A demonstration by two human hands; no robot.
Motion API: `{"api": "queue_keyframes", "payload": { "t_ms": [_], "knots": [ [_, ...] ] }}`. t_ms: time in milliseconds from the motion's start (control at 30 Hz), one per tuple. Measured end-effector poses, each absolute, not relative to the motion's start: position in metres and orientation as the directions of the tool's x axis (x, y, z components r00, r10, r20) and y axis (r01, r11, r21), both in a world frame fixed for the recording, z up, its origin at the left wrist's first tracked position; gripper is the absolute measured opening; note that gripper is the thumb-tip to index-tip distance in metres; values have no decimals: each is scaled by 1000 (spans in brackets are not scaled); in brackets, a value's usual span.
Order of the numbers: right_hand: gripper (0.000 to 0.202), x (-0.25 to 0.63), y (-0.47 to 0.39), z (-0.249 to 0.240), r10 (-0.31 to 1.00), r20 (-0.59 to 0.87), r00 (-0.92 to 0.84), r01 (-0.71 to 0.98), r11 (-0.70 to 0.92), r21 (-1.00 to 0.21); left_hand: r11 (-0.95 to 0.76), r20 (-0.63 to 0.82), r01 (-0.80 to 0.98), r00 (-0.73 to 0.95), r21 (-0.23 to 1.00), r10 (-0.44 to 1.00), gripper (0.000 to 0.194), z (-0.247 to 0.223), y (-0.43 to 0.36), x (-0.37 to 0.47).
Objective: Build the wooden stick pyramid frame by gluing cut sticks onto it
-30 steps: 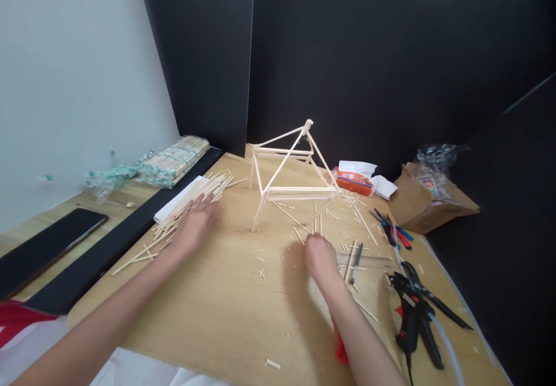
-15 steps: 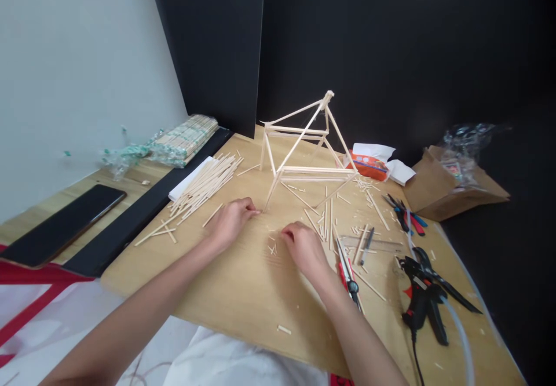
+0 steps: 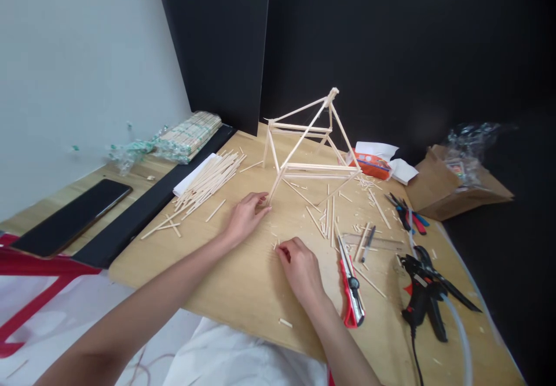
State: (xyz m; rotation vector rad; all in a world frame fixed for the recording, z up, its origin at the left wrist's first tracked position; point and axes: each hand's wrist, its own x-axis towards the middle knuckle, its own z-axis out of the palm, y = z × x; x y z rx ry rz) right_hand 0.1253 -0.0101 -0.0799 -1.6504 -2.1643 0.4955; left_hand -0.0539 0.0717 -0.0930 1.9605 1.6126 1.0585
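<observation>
A frame of pale thin wooden sticks [image 3: 319, 167] stands on the wooden table, rising to a peak at its back right. My left hand [image 3: 247, 219] is at the foot of its near left leg, thumb and fingers closed around the leg's lower end. Closer to me, my right hand [image 3: 300, 267] is low over the tabletop with its fingers pinched together. Short stick pieces [image 3: 276, 245] show at those fingertips; how many are held is hidden. Another short stick piece [image 3: 285, 323] lies near the front edge.
Loose sticks [image 3: 208, 183] are piled at left, beside a phone [image 3: 72, 218] and wrapped stick bundles [image 3: 191, 137]. On the right are a red utility knife [image 3: 351, 293], a pen [image 3: 368, 244], a glue gun [image 3: 419, 296], pliers [image 3: 408, 215], a tissue pack [image 3: 371, 164] and a paper bag [image 3: 456, 186].
My left hand has shifted up to the leg's foot and its fingers have parted around it. My right hand has moved down to the short stick pieces. The view has turned slightly left.
</observation>
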Motion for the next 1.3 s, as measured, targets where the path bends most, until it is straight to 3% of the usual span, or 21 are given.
{"api": "queue_keyframes", "payload": {
  "t_ms": [233,733,900,1133,1300],
  "knots": [
    [16,135,-10,-80,981,117,-152,876,188,-444,-244,281,680,58,691,958,16,-99,77,-44],
    [13,101,-4,-74,962,140,-232,887,269,-376,-225,276,699,42,679,960,19,-96,81,-54],
    [12,106,-6,-76,962,147,-230,873,271,-404,-233,288,699,41,676,957,17,-97,83,-62],
    [24,143,-7,-72,984,143,-108,886,160,-435,-250,296,697,56,672,953,17,-100,82,-63],
    [21,137,-4,-71,985,119,-126,886,166,-434,-248,291,709,62,661,955,17,-97,82,-63]
  ]
}}
